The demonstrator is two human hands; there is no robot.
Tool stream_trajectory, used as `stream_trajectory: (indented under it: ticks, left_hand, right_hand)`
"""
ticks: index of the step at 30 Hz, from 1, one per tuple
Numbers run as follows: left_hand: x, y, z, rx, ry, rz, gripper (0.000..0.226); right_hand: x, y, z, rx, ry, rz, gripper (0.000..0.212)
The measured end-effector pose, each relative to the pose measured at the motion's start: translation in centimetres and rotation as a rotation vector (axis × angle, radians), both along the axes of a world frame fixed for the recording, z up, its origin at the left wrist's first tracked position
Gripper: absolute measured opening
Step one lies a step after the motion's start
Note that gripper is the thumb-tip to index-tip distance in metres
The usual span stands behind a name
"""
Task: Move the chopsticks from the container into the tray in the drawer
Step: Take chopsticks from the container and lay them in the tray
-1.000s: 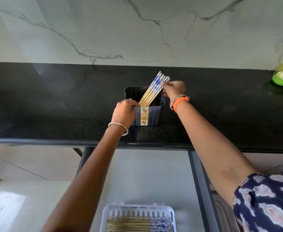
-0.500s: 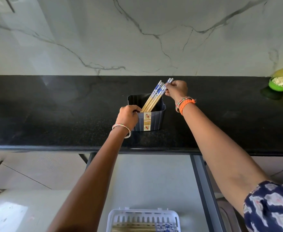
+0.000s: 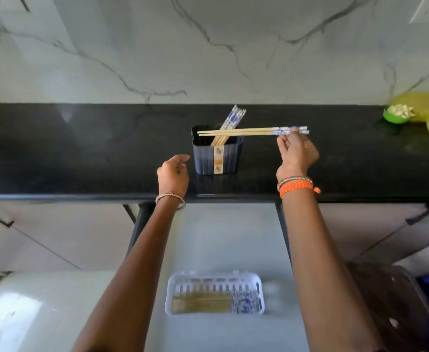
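A dark blue ribbed container (image 3: pixel 217 158) stands on the black counter (image 3: pixel 81 153) and holds several chopsticks (image 3: pixel 229 123) leaning to the right. My right hand (image 3: pixel 296 151) pinches a pair of chopsticks (image 3: pixel 249 131) by their blue-patterned ends and holds them level above the container, tips pointing left. My left hand (image 3: pixel 173 175) hovers just left of the container, fingers loosely curled, holding nothing. Below, in the open drawer (image 3: pixel 223 240), a white slotted tray (image 3: pixel 214 278) has several chopsticks (image 3: pixel 208 302) lying in it.
A green bowl (image 3: pixel 396 116) and a yellow plastic bag (image 3: pixel 426 107) sit on the counter at far right. A marble wall rises behind the counter. Cabinet fronts with dark handles flank the drawer; a brown plastic chair (image 3: pixel 396 306) is at lower right.
My right hand has lifted a pair of chopsticks out of the container and turned them level, moving right. My left hand has let go of the container and drawn back to the left.
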State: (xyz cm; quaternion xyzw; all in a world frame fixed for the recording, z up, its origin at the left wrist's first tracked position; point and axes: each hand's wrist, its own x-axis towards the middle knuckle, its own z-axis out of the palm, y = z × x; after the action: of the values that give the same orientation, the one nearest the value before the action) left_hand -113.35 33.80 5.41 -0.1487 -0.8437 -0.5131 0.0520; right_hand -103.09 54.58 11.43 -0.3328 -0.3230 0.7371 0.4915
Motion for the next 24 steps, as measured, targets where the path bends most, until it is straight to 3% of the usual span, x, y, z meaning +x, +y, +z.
stream_trajectory:
  ticks: [5, 12, 16, 20, 24]
  left_hand:
    - [3.9, -3.3, -5.2, 0.037, -0.242, 0.156, 0.031]
    - [10.8, -9.7, -14.6, -0.221, -0.574, 0.148, 0.031]
    - [12.9, -12.3, -18.1, -0.324, -0.723, 0.08, 0.03]
    - [13.3, -12.9, -19.2, -0.394, -0.728, 0.066, 0.027]
    - [13.2, -13.3, -19.6, -0.402, -0.736, 0.083, 0.026]
  right_hand:
    - [5.4, -4.5, -8.7, -0.259, -0.096, -0.009, 0.02]
    - [12.1, -11.4, -20.3, -0.411, -0.459, 0.035, 0.031]
    - [13.1, -13.0, -22.9, -0.441, -0.514, 0.121, 0.028]
    - [13.5, -14.2, -24.2, -0.458, -0.596, 0.201, 0.031]
    - [13.5, -15.3, -25.1, -0.484, -0.679, 0.133, 0.028]
